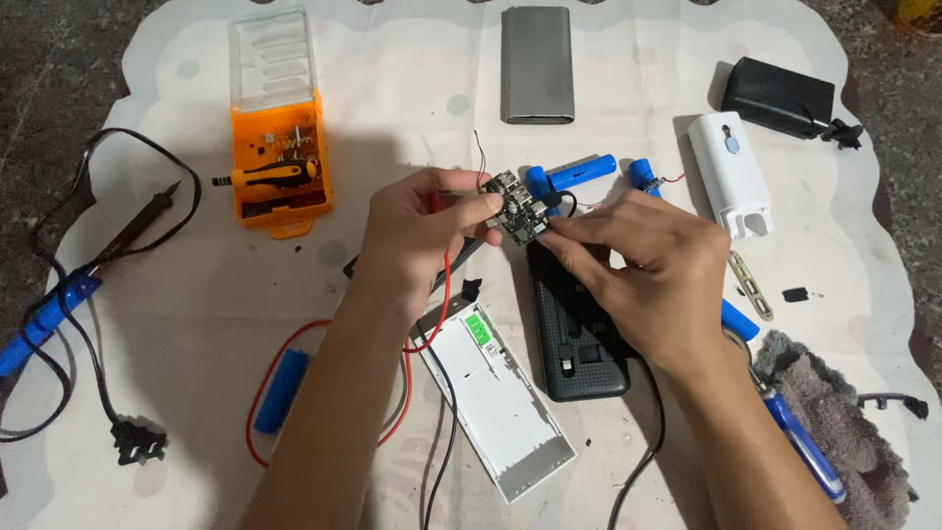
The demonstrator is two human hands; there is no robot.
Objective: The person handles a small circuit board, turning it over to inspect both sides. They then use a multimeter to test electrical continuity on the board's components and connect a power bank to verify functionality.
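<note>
I see a white scalloped cloth [196,324] over the table, everything laid on it. Far centre: grey power bank shell [537,65]. Far left: orange screwdriver kit [280,147], clear lid up. Near centre: open white case [496,397] beside a black case [579,334]. Right: white cylinder-ish housing [731,172], black adapter [780,95] beyond it. Left edge: blue soldering iron [54,309] with black cord. Blue cells [579,174] lie just past the hands; another blue cell [282,391] near left inside a red wire loop. My left hand [417,236] pinches the small circuit board [517,208] mid-scene, above the cloth. My right hand [643,265] closes fingertips on the board's right edge, a black cable there.
</note>
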